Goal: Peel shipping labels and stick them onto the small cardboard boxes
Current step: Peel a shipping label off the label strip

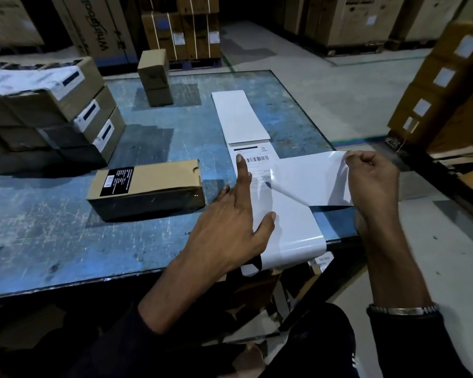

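Observation:
A long strip of white label backing (241, 115) runs down the blue table (52, 241) and hangs over its front edge. A printed shipping label (253, 159) with a barcode lies on the strip. My left hand (230, 214) presses the strip flat, its forefinger straight on the printed label and its thumb on the white backing. My right hand (372, 181) pinches the corner of a white sheet (311, 181), lifted and folded off the strip to the right. A small cardboard box (148, 186) with a black sticker lies just left of my left hand.
Stacked cardboard boxes (47, 115) with white labels fill the table's left side. A small upright box (155, 76) stands at the back. A tall stack of labelled boxes (443, 85) rises at the right. Large cartons line the back wall. A concrete floor lies beyond the table.

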Demonstrator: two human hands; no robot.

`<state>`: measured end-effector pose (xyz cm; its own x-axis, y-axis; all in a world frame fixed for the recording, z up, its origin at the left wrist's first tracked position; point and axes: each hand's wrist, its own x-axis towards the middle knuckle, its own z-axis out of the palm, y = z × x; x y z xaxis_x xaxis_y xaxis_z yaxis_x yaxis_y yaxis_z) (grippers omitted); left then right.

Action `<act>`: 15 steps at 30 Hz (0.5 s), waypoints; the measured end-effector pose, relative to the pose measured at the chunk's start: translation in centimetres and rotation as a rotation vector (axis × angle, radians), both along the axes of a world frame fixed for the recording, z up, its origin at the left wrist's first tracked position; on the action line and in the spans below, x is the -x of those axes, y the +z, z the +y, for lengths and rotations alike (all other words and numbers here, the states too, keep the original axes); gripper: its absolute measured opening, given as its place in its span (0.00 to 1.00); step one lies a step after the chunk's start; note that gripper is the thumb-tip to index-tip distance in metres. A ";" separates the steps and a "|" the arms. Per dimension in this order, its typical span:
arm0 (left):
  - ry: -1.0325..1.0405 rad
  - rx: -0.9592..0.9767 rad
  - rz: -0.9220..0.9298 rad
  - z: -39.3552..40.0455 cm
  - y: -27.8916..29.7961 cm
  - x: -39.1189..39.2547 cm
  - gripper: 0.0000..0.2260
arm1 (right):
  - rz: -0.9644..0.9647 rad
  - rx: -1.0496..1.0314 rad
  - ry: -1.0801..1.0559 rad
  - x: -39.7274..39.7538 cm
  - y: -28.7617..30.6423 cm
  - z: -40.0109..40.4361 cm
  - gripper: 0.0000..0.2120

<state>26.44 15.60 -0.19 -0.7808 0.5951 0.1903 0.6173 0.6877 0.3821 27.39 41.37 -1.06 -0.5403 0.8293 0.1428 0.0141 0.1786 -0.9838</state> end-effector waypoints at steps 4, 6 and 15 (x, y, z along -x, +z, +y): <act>0.008 -0.006 0.033 0.1 0.0 -0.2 0.46 | 0.132 0.156 0.010 -0.7 1.0 -0.5 0.07; 0.017 -0.001 0.031 0.1 0.0 -0.2 0.46 | 0.203 0.198 0.003 -1.3 1.7 -1.1 0.08; 0.028 0.011 0.062 0.0 -0.2 0.0 0.45 | 0.353 0.171 0.040 -2.6 4.0 -3.2 0.01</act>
